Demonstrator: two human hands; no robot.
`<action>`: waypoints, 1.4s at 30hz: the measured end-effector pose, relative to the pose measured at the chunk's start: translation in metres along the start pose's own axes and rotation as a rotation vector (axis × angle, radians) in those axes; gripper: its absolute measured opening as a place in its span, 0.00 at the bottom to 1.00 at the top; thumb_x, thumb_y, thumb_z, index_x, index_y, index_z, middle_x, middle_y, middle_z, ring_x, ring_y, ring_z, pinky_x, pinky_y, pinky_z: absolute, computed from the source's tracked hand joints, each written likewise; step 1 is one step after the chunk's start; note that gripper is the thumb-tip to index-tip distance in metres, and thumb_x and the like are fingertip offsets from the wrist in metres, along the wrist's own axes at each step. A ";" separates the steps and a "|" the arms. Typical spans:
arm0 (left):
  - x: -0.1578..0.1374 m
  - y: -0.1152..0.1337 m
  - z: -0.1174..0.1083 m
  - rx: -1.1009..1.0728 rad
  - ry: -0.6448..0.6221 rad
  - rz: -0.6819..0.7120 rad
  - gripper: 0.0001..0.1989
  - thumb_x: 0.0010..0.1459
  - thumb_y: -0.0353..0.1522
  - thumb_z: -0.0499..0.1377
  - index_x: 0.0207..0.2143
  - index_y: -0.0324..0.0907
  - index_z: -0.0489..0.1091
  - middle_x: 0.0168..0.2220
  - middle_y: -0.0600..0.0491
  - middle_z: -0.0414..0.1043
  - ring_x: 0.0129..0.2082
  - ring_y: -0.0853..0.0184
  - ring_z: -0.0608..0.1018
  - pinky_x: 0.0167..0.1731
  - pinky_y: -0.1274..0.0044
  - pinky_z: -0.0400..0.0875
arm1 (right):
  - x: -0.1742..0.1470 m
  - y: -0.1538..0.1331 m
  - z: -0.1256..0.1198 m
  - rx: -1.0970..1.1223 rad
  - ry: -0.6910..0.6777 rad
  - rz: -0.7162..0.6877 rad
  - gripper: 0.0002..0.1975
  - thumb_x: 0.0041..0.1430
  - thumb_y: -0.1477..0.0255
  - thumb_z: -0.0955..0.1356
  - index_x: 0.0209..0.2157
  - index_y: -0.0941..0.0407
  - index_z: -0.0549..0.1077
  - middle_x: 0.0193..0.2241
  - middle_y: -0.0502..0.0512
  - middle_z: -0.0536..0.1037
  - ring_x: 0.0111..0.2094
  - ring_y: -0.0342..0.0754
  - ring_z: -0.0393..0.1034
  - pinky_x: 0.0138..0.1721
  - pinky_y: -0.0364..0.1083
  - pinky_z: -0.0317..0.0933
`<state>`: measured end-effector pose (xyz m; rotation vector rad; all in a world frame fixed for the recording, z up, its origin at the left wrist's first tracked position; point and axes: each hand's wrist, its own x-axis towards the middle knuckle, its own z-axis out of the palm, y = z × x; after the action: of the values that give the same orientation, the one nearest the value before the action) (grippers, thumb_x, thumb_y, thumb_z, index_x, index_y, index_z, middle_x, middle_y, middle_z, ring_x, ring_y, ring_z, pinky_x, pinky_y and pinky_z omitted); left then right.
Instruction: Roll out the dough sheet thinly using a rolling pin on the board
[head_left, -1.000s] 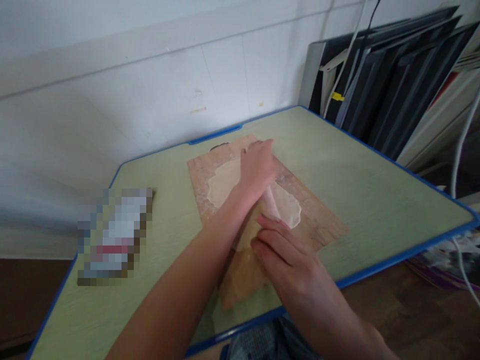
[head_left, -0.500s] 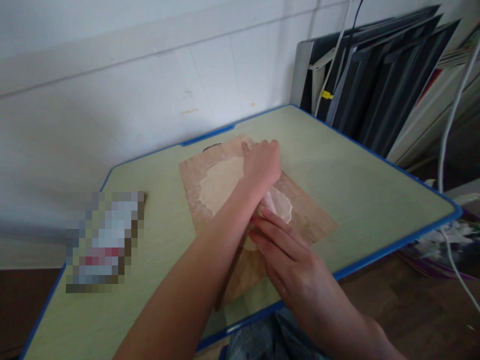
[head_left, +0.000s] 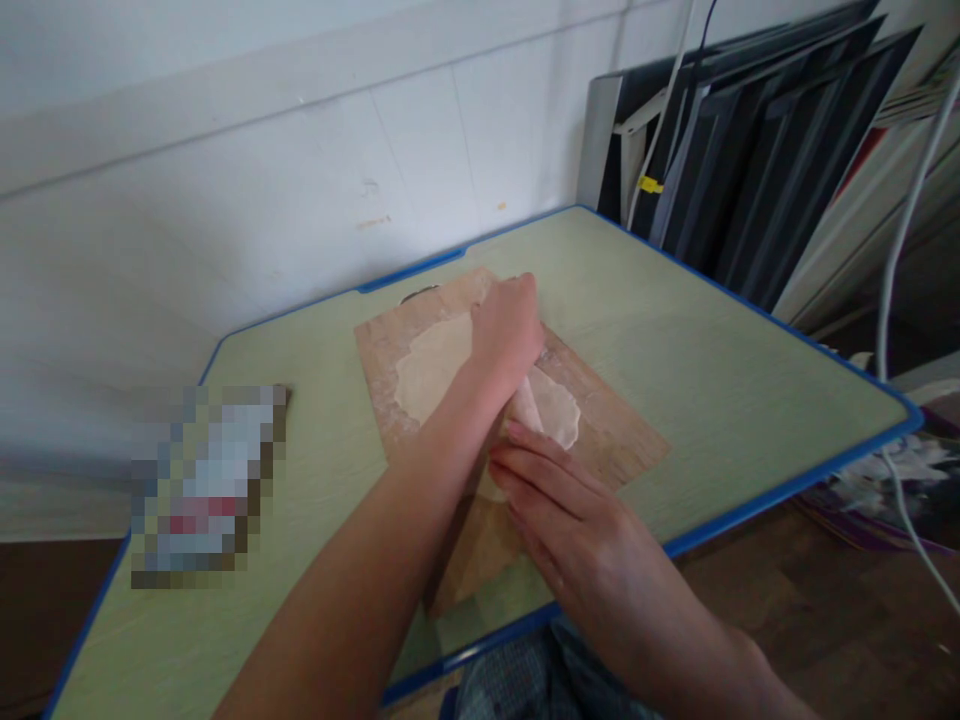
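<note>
A thin, flat sheet of dough (head_left: 429,372) with a ragged edge lies on a floured wooden board (head_left: 622,440). Across it runs a rolling pin (head_left: 527,405), dough showing on either side. My left hand (head_left: 510,325) is closed round the pin's far end, and its forearm hides part of the dough and board. At the near end, my right hand (head_left: 566,490) has its fingers together over the pin, covering that tip.
The board rests on a pale green table (head_left: 720,350) with a blue rim. A blurred-out flat object (head_left: 217,470) lies at the left. Behind is a white wall (head_left: 300,200); dark panels (head_left: 757,170) lean at the right, near a hanging white cable (head_left: 892,270).
Both hands and the rolling pin have shifted slightly left across the dough. More of the pin shows between my hands.
</note>
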<state>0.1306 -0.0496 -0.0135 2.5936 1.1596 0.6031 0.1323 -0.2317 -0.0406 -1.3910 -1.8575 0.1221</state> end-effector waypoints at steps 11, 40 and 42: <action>0.000 -0.016 -0.007 -0.007 0.000 -0.035 0.24 0.53 0.16 0.45 0.47 0.36 0.70 0.50 0.45 0.74 0.53 0.64 0.72 0.55 0.70 0.64 | 0.008 -0.006 0.003 0.030 0.008 -0.048 0.15 0.63 0.83 0.59 0.45 0.69 0.75 0.47 0.66 0.77 0.58 0.53 0.64 0.59 0.51 0.59; 0.003 -0.025 -0.007 0.099 -0.076 0.041 0.26 0.53 0.15 0.45 0.50 0.37 0.71 0.53 0.49 0.73 0.58 0.68 0.69 0.63 0.70 0.52 | 0.011 -0.009 0.013 0.054 0.018 -0.065 0.15 0.63 0.82 0.60 0.42 0.67 0.76 0.44 0.63 0.79 0.55 0.51 0.66 0.61 0.51 0.57; 0.005 -0.023 -0.005 0.107 -0.076 0.038 0.25 0.54 0.16 0.45 0.47 0.38 0.73 0.51 0.50 0.75 0.56 0.68 0.71 0.64 0.70 0.51 | 0.010 -0.008 0.012 0.056 0.043 -0.050 0.14 0.62 0.82 0.60 0.41 0.66 0.77 0.43 0.63 0.79 0.54 0.51 0.67 0.60 0.52 0.58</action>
<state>0.1163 -0.0309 -0.0158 2.7077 1.1514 0.4571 0.1179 -0.2222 -0.0390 -1.2984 -1.8389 0.1168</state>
